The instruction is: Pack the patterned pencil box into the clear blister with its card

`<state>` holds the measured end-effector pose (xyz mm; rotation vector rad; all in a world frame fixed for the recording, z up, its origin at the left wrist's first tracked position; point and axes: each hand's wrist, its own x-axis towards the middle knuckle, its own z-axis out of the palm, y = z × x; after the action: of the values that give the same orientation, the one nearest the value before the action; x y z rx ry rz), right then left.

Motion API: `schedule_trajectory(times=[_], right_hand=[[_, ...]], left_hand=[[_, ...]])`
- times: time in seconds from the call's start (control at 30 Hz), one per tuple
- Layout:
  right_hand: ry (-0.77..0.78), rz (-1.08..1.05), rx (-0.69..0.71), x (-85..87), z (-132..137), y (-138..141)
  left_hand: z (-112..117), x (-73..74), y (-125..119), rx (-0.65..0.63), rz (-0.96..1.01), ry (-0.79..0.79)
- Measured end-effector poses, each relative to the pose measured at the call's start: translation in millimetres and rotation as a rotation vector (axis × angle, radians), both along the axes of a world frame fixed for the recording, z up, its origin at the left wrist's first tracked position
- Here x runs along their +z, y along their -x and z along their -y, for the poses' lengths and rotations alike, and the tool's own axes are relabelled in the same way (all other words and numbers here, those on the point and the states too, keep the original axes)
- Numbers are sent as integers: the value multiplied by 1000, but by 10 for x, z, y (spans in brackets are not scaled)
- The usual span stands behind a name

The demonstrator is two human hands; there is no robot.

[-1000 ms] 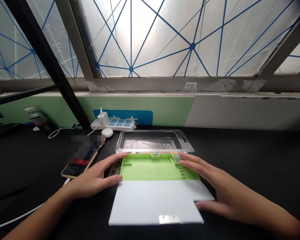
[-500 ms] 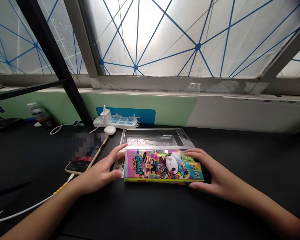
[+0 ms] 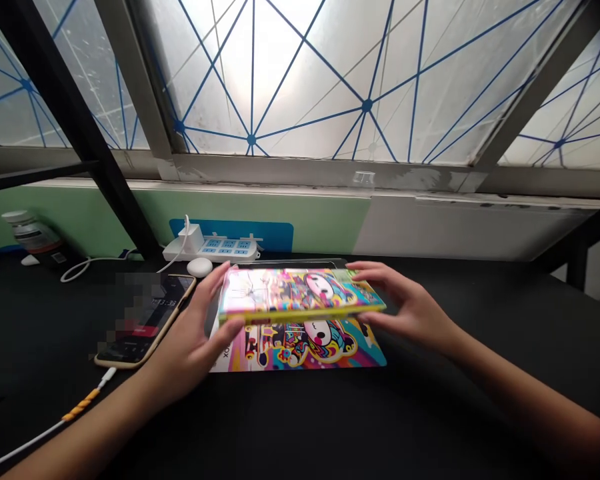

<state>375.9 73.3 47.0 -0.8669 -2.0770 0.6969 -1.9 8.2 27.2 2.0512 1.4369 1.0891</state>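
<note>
left hand (image 3: pixel 190 340): fingers spread, gripping the box's left end | right hand (image 3: pixel 405 300): fingers spread, gripping its right end | printed box (image 3: pixel 300 297): held tilted between both hands, above a printed card (image 3: pixel 320 348) | phone (image 3: pixel 145 320): just beside left hand | black worktop (image 3: pixel 430 413): under everything

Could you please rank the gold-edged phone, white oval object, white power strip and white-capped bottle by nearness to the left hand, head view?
1. Gold-edged phone, left of the left hand
2. White oval object, ahead
3. White power strip, behind
4. White-capped bottle, far left
</note>
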Motion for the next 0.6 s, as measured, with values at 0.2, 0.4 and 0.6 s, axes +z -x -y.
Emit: schedule_trajectory(times=[0.2,0.4,0.6], right_hand=[[9,-42,-76,-150,-520,273],[-261,192,-93,-460,-480,304],[-502,480,-139,-407,-331,330]], left_hand=[[-699,17,-201,164,-141,110],[-651,-135,-95,95,-384,116],[-528,-48,-124,105,-710,37]])
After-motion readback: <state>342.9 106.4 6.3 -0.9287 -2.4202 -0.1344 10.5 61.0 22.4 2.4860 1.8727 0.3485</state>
